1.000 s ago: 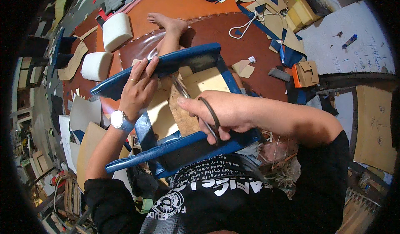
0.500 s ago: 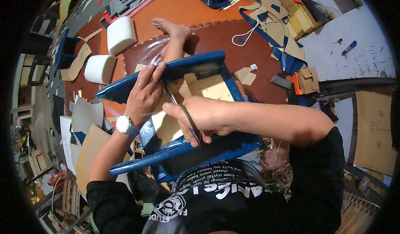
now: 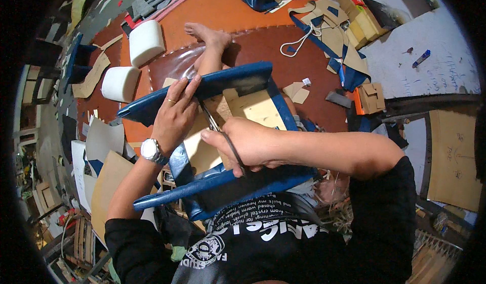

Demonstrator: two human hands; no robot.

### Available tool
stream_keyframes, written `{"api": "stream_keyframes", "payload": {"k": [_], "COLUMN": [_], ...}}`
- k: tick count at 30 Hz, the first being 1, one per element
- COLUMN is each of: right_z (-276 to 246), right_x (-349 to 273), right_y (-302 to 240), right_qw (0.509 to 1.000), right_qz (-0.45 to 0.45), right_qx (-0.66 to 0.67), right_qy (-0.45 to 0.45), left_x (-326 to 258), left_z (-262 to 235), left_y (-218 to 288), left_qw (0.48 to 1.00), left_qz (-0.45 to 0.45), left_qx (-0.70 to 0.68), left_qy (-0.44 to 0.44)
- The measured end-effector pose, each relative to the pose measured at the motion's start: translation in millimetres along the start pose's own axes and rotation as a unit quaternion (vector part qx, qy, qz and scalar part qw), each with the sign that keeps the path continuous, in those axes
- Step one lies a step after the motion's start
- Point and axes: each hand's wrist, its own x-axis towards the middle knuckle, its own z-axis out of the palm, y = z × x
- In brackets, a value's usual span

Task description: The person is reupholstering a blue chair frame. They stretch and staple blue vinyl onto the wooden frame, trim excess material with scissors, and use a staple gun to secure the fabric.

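A box-like wooden frame covered in glossy blue leather (image 3: 177, 195) lies tilted across my lap, its pale wooden inside (image 3: 258, 108) showing. My left hand (image 3: 177, 107) grips the far padded panel, fingers laid over its face; its thumb is hidden. In my right hand (image 3: 245, 143) is a pair of scissors (image 3: 211, 121) with dark handles. The blades point away from me, into the frame beside the left hand's fingers, near the inner side of the panel. What lies between the blade tips is hidden.
Two white foam blocks (image 3: 147, 42) rest at the left on brown and orange sheeting (image 3: 268, 41). Tan and blue cut pieces (image 3: 324, 18) with white cord lie at the far right, near an orange-and-brown box (image 3: 371, 98). Curved card sheets (image 3: 119, 183) stand at my left.
The right hand's fingers have drawn in around the scissor handles, and more of the metal near the pivot shows. My left hand and the blue frame stay almost where they were.
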Motion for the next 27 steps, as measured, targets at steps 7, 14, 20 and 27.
{"api": "stream_keyframes", "payload": {"k": [7, 14, 20, 27], "right_z": [5.9, 84.2, 111.3, 124.6], "right_x": [-99.7, -109.4, -80.3, -45.6], "right_y": [25.2, 115.7, 166.8, 162.7], "right_qw": [0.964, 0.894, 0.867, 0.828], "right_qz": [-0.19, -0.29, -0.297, -0.322], "right_qx": [0.077, 0.25, 0.328, 0.408], "right_qy": [0.171, 0.234, 0.227, 0.211], "left_x": [27.2, 1.3, -65.2, -125.8], "left_z": [-85.9, -185.5, -199.9, -160.6], "left_y": [-3.0, 96.0, 209.3, 246.4], "left_qw": [0.934, 0.987, 0.988, 0.741], "left_qz": [-0.233, -0.106, -0.141, -0.436], "left_qx": [-0.268, -0.106, -0.064, -0.508], "left_qy": [-0.036, 0.064, 0.024, -0.049]}}
